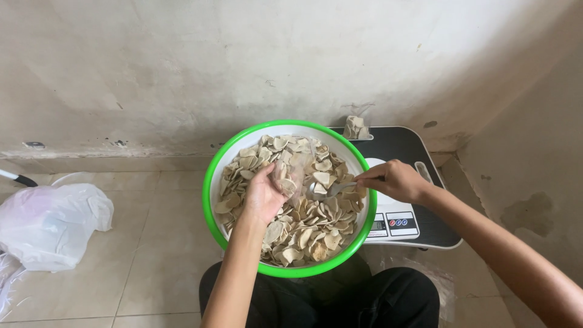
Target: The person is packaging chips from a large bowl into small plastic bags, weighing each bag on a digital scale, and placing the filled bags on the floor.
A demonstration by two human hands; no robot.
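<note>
Filling step: left hand [262,195] grips small clear plastic bag [290,175] open over green-rimmed white basin [212,176]; right hand [395,180] pinches metal spoon [325,191], loading pale round chips [303,228]; next move requires tipping into the bag mouth

A single head-worn view is given, aimed steeply down and forward, close over the lap, floor [152,243] and wall [243,61].

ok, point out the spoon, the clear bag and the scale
spoon [317,191], head view, on its scoop.
clear bag [290,172], head view, on its side.
scale [393,223], head view, on its front panel.
</note>
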